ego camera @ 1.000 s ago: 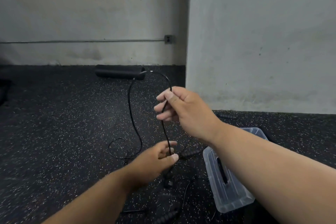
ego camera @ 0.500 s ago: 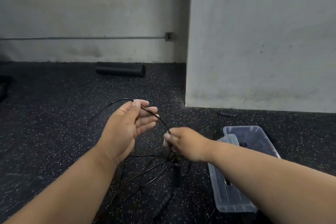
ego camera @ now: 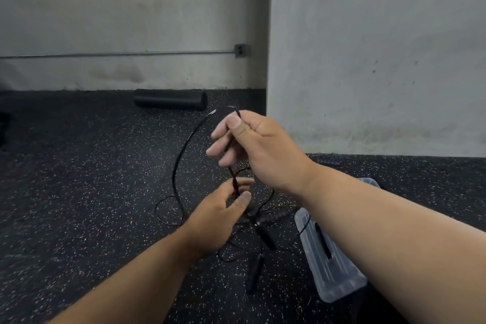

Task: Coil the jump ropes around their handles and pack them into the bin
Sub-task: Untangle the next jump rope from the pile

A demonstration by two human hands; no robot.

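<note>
**Thin rope held in both hands, bin waiting at the side**

Landmark here: the clear plastic bin (ego camera: 331, 260), on the dark speckled floor (ego camera: 79, 192).

Left of the bin and above the floor, a black jump rope (ego camera: 184, 150) held up in a tall arc. Right hand (ego camera: 252, 144), higher up and left of the bin: thumb and forefinger closed in a pinch on the rope near the top of the arc, other fingers loosely spread. Left hand (ego camera: 221, 216), lower and also left of the bin: fingers curled around the same rope where it comes down, though how firm this hold is cannot be told. From the arc, the rope falling into a small loop on the floor, further left of the bin.

Just beside the bin's left wall, a loose tangle of cord with black handles (ego camera: 265, 234), not yet coiled. One dark stick-like piece seems to lie inside the bin. Far behind the bin's left side, a black foam roller (ego camera: 171, 99) at the wall.

Probably very light and thin, smooth, somewhat springy: keeps its curve, likely to slip from a weak pinch and to knot with the other cords. Better to take hold at a handle, the rigid and thicker part, then wind the cord around it under light tension.
</note>
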